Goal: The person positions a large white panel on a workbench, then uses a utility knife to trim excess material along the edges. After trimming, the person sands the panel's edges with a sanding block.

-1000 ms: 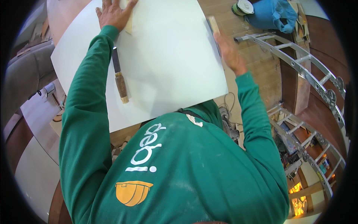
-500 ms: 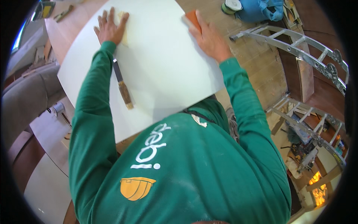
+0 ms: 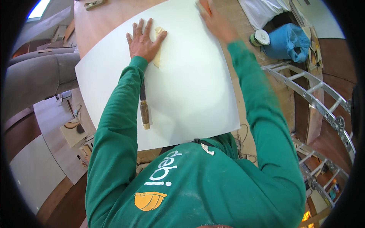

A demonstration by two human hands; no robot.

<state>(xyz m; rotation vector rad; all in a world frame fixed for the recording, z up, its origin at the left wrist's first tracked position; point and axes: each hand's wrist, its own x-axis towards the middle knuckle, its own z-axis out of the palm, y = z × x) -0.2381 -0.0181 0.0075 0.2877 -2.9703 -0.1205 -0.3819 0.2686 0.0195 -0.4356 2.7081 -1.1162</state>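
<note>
A large white panel [image 3: 190, 87] with curved sides lies in front of me. Spread flat on its left part is my left hand [image 3: 144, 41], fingers apart, holding nothing. A pale yellow strip [image 3: 157, 57] lies right beside that thumb. My right hand [image 3: 219, 26], blurred by motion, grips an orange sanding block [image 3: 205, 7] at the panel's far right edge; the block is partly cut off by the picture's top. Next to my left forearm a tool with a dark shaft and a wooden handle [image 3: 145, 114] rests on the panel; the sleeve hides its far end.
Beneath the panel is a wooden work surface [image 3: 104, 21] with a small tool [image 3: 94, 4] at the far left. To the right stand a blue bag-lined bucket [image 3: 283, 41], a round tin [image 3: 261, 37] and an aluminium ladder [image 3: 315, 88]. A thick grey padded roll [image 3: 42, 78] is at left.
My right hand has slid the sanding block farther away along the panel's right edge. My left hand stays in place beside the yellow strip. The whole view has shifted.
</note>
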